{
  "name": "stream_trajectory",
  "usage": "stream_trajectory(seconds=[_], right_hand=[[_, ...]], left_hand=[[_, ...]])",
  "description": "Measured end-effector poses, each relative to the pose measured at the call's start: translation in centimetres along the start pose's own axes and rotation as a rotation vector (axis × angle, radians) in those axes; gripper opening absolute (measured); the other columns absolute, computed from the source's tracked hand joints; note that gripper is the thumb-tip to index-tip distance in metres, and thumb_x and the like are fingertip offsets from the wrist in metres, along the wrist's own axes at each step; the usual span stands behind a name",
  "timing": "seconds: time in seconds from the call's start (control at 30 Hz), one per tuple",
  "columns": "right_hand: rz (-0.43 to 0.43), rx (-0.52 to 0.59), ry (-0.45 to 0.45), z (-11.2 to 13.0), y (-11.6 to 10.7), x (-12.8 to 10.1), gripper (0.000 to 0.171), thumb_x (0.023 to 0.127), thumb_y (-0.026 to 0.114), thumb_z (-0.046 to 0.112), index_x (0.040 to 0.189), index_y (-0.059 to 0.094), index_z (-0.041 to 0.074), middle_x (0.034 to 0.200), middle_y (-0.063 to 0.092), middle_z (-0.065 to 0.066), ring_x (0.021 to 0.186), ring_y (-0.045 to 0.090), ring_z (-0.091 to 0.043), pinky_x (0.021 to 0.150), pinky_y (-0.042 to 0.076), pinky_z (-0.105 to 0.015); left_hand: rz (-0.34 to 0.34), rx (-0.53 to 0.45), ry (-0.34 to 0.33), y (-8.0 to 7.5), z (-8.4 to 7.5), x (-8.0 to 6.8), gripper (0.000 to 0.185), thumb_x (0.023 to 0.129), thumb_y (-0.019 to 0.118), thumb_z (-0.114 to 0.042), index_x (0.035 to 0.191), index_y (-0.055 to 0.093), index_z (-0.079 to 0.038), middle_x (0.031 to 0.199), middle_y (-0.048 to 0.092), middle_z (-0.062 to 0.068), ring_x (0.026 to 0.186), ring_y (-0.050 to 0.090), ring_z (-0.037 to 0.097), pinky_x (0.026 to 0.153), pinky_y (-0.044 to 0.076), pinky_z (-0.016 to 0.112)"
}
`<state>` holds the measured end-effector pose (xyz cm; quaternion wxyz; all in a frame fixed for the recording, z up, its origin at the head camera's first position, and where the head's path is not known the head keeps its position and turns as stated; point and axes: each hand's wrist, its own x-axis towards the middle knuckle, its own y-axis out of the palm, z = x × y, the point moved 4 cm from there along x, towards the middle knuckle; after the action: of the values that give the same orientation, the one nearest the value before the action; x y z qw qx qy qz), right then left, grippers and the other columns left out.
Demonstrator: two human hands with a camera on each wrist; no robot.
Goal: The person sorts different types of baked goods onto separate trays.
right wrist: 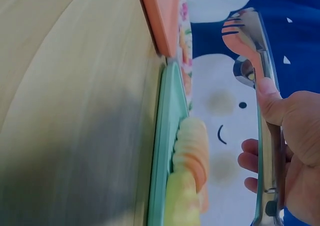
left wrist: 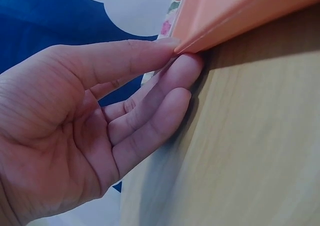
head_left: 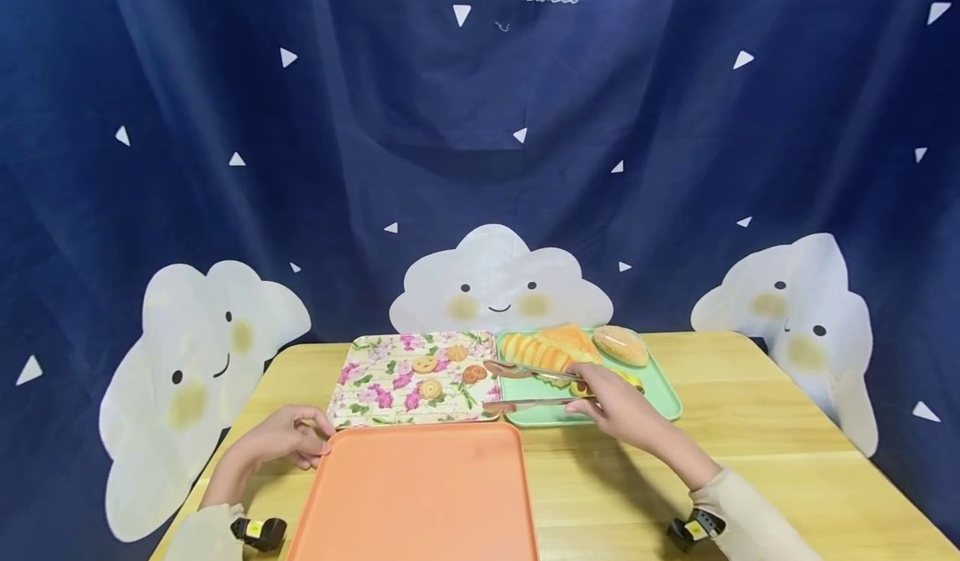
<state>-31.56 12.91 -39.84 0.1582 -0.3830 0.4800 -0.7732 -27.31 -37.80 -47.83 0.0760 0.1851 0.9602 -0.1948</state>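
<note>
At the far left corner of the orange tray, my left hand pinches the rim between thumb and fingertips; the left wrist view shows this tray corner close. My right hand holds metal serving tongs by the handles. The tongs' two arms stand apart, tips over the right edge of the floral tray, nothing between them. A brown cookie lies just left of the tips, with several paler cookies beyond. In the right wrist view, one tong head has fork-like prongs.
Right of the floral tray is a green tray with a sliced loaf, a toast slice, a seeded bun and a partly hidden filled item under the tongs. A blue cloud-print curtain hangs behind the wooden table.
</note>
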Motion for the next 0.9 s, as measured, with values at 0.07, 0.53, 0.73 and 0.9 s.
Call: stream_trajectory(seconds=[0.07, 0.53, 0.73, 0.9], right_hand=[[-0.004, 0.019, -0.003, -0.4, -0.4, -0.4, 0.048, 0.086, 0.079, 0.019, 0.126, 0.060, 0.003, 0.101, 0.065, -0.001, 0.086, 0.063, -0.017, 0.072, 0.053, -0.029], [0.000, 0.136, -0.158, -2.6, -2.9, -3.1, 0.045, 0.077, 0.081, 0.009, 0.117, 0.063, -0.003, 0.105, 0.071, -0.010, 0.090, 0.068, -0.022, 0.076, 0.058, -0.037], [0.060, 0.175, -0.143, -3.3, -3.1, -4.5, 0.047, 0.079, 0.081, 0.010, 0.119, 0.062, -0.005, 0.109, 0.070, -0.016, 0.096, 0.069, -0.027, 0.081, 0.059, -0.040], [0.093, 0.167, -0.152, -3.7, -2.7, -5.7, 0.045, 0.081, 0.081, 0.015, 0.118, 0.062, -0.003, 0.108, 0.071, -0.013, 0.097, 0.068, -0.027, 0.082, 0.057, -0.041]], left_hand=[[0.004, -0.004, -0.003, 0.0, 0.1, -0.1, 0.030, 0.089, 0.071, -0.004, 0.110, 0.061, 0.015, 0.074, 0.070, 0.006, 0.066, 0.069, 0.016, 0.060, 0.061, 0.032], [0.011, -0.008, -0.008, -0.3, -0.3, -0.1, 0.030, 0.089, 0.073, -0.007, 0.111, 0.063, 0.012, 0.078, 0.073, 0.005, 0.068, 0.070, 0.016, 0.062, 0.062, 0.031], [0.011, -0.010, -0.011, -0.2, -0.2, 0.0, 0.030, 0.089, 0.072, -0.006, 0.110, 0.063, 0.013, 0.078, 0.073, 0.004, 0.067, 0.070, 0.015, 0.062, 0.061, 0.031], [0.020, -0.013, -0.016, 0.0, -0.1, -0.1, 0.030, 0.089, 0.071, -0.005, 0.111, 0.062, 0.013, 0.078, 0.073, 0.004, 0.067, 0.070, 0.015, 0.062, 0.062, 0.031]])
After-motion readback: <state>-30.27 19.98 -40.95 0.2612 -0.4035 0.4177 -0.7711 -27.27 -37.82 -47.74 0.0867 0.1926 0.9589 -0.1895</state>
